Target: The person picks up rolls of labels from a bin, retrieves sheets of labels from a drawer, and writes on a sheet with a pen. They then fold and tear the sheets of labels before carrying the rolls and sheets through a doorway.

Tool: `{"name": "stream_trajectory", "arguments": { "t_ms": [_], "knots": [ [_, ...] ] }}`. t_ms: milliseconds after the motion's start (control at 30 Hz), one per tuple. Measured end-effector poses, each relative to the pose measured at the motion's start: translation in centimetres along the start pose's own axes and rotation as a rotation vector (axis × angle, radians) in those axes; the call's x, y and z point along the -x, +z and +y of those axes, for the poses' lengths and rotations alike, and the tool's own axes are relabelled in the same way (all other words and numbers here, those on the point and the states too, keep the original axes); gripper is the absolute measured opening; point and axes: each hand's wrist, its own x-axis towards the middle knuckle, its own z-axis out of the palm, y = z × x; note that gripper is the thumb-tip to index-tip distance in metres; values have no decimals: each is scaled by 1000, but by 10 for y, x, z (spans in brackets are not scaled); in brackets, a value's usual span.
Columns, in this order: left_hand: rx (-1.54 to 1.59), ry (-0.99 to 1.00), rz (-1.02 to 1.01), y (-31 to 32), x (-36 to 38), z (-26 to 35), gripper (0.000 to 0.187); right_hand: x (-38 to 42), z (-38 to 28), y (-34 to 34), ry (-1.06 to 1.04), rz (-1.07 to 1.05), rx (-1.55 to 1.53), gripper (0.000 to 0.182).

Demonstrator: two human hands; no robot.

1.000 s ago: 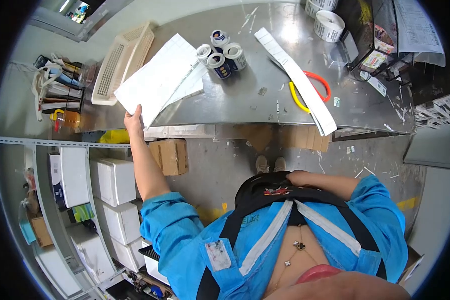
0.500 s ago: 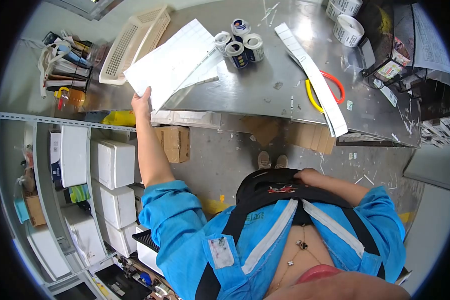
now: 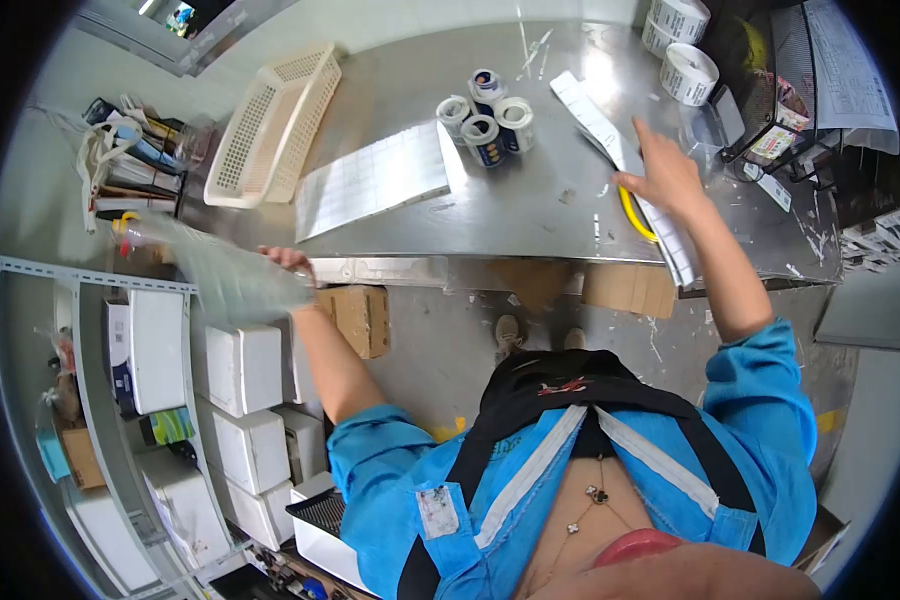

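My left hand is closed on a pale sheet, blurred by motion, left of the table's front edge. My right hand, thumb and index finger apart, lies over the scissors, whose yellow handle loop shows while the red one is hidden. Beneath the scissors and hand, a long white label strip runs diagonally, its lower end past the table edge. More white label sheets lie flat at the table's left. Several small label rolls stand grouped at mid-table.
A cream plastic basket is at the back left of the metal table. Larger label rolls and a black mesh rack are at the right. Shelves with white boxes stand lower left; a cardboard box is under the table.
My left hand has drawn a sheet off the stack, leftward and toward my body. My right hand has moved from my waist up to the scissors. The view has shifted slightly.
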Motion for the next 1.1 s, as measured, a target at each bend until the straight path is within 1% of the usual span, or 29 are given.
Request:
{"name": "stream_trajectory", "arguments": {
  "t_ms": [67, 100, 167, 200, 267, 300, 333, 367, 400, 433, 467, 500, 533, 567, 600, 633, 667, 700, 767, 800, 833, 867, 900, 933, 967, 1000, 1033, 1067, 1100],
  "knots": [
    [-42, -154, -323, -11, -24, -13, 24, -13, -2, 11, -37, -58, 165, 70],
    [-43, -153, -329, -14, -28, -9, 24, -15, -6, 6, -15, -155, 69, 68],
    [-923, -305, 194, 1, -34, 4, 22, -21, 6, 24, 0, -103, 20, 66],
    [-1067, -380, 17, 36, -52, 2, 23, -24, 13, 31, 13, -48, -28, 63],
    [-935, -436, 139, 61, -70, -1, 21, -32, 11, 27, 118, 12, -154, 59],
    [-930, -431, 142, 52, -72, 2, 21, -35, 2, 20, 176, 34, -159, 55],
    [-1121, -460, 207, 40, -76, 4, 19, -42, -5, 21, 172, 39, -154, 55],
    [-1313, -489, 269, 29, -80, 4, 18, -47, -8, 24, 148, 155, -235, 54],
    [-1564, -526, 304, 21, -79, 3, 24, -51, -7, 28, 129, 268, -316, 53],
    [-1787, -365, 223, 2, -76, 2, 30, -60, -1, 45, 68, 394, -344, 50],
    [-1998, -186, 133, 0, -76, 1, 35, -63, -11, 42, 76, 402, -337, 50],
    [-1930, -138, 174, 0, -72, -1, 44, -67, -27, 40, 238, 292, -673, 49],
    [-1924, -139, 155, 2, -70, -6, 44, -71, -47, 38, 400, 175, -1008, 48],
    [-2043, -49, 150, 2, -68, -12, 44, -75, -69, 36, 475, 250, -1220, 43],
    [-2157, 40, 148, 2, -66, -16, 44, -81, -78, 41, 488, 259, -1211, 43],
    [-2092, -22, 148, 6, -67, -18, 45, -89, -82, 49, 449, 367, -1183, 41],
    [-2082, -29, 142, 5, -68, -20, 45, -92, -86, 52, 404, 470, -1152, 40],
    [-2021, -68, 147, 3, -71, -20, 45, -92, -89, 49, 407, 475, -1144, 40],
    [-1960, -107, 149, 2, -74, -19, 44, -91, -95, 42, 455, -97, -1050, 37],
    [-1787, -142, 136, 3, -75, -18, 43, -91, -96, 42, 456, -96, -1048, 37],
    [-1611, -173, 126, 5, -75, -18, 42, -93, -96, 42, 405, 76, -1105, 37],
    [-1607, -176, 133, 8, -74, -19, 42, -95, -97, 42, 350, 243, -1155, 36],
    [-1611, -166, 176, 11, -75, -19, 38, -96, -100, 41, 230, 395, -1082, 37],
    [-1618, -157, 218, 12, -75, -18, 34, -96, -105, 38, 231, 388, -1082, 37],
    [-1528, -242, 316, 5, -75, -16, 32, -95, -110, 35, 92, 272, -954, 39],
    [-1528, -241, 321, 4, -74, -16, 32, -95, -112, 32, -46, 159, -820, 41],
    [-1373, -257, 317, 6, -73, -16, 32, -100, -110, 32, -157, 52, -669, 45],
    [-1217, -269, 314, 7, -72, -17, 33, -104, -109, 30, -163, 49, -666, 45],
    [-1214, -265, 322, 9, -70, -17, 33, -108, -110, 28, -327, 7, -555, 44]
  ]
}}
